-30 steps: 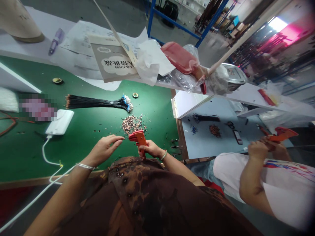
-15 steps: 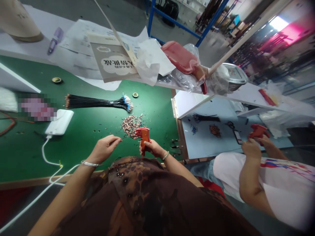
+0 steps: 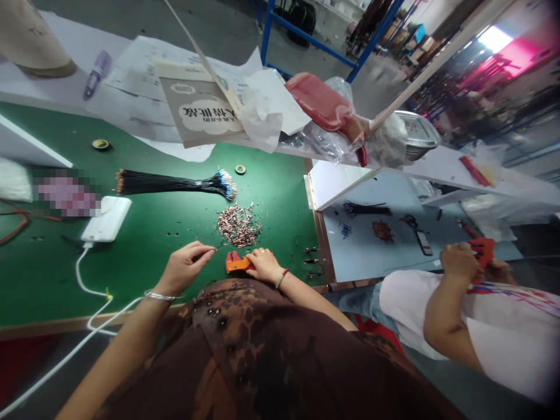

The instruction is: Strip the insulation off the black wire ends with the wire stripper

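My left hand (image 3: 186, 268) pinches a thin black wire (image 3: 209, 251) just above the green table mat (image 3: 166, 227). My right hand (image 3: 263, 264) rests over the orange crimping tool (image 3: 235, 263), which lies flat on the mat near the front edge; its fingers curl loosely on the tool's right end. A pile of small copper terminals (image 3: 238, 224) sits just beyond both hands. Farther left lies a bundle of black wires with blue-tipped ends (image 3: 175, 182).
A white power bank (image 3: 106, 218) with its white cable (image 3: 87, 286) lies at the left. Two tape rolls (image 3: 101, 143) sit on the mat. Papers and plastic bags crowd the rear shelf (image 3: 271, 111). At the right, another person's hands (image 3: 459, 262) work an orange tool over a pale blue table (image 3: 394, 251).
My right hand lowered the orange crimping tool from upright to lying flat on the mat. My left hand stayed put, still pinching the wire. The neighbour's hands shifted with their tool.
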Demonstrator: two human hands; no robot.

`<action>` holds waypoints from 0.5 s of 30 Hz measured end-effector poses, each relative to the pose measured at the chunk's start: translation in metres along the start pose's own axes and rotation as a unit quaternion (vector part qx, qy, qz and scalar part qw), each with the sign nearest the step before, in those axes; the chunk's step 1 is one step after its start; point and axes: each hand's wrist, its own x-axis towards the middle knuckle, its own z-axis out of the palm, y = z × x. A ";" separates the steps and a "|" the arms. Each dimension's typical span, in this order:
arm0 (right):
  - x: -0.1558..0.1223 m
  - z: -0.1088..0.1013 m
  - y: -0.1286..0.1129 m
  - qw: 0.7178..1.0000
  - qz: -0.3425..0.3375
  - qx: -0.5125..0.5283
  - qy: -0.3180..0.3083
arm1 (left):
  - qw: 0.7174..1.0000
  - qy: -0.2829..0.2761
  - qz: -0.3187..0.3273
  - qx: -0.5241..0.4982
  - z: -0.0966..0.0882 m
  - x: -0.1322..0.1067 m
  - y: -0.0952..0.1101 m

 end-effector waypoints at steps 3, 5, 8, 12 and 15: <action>0.004 -0.006 -0.003 0.994 0.007 0.102 0.023 | 1.000 0.004 0.007 -0.002 0.002 -0.004 -0.001; 0.006 -0.017 -0.011 0.970 0.000 0.235 0.058 | 1.000 0.002 0.020 0.007 0.005 -0.006 -0.001; 0.009 -0.039 -0.027 0.908 -0.034 0.411 0.079 | 0.999 -0.008 0.042 0.020 0.011 -0.007 0.002; 0.011 -0.057 -0.042 0.867 -0.050 0.483 0.113 | 0.997 -0.029 0.064 0.018 0.017 -0.008 0.007; 0.010 -0.054 -0.047 0.825 -0.023 0.551 0.125 | 0.997 -0.038 0.066 0.009 0.020 -0.008 0.010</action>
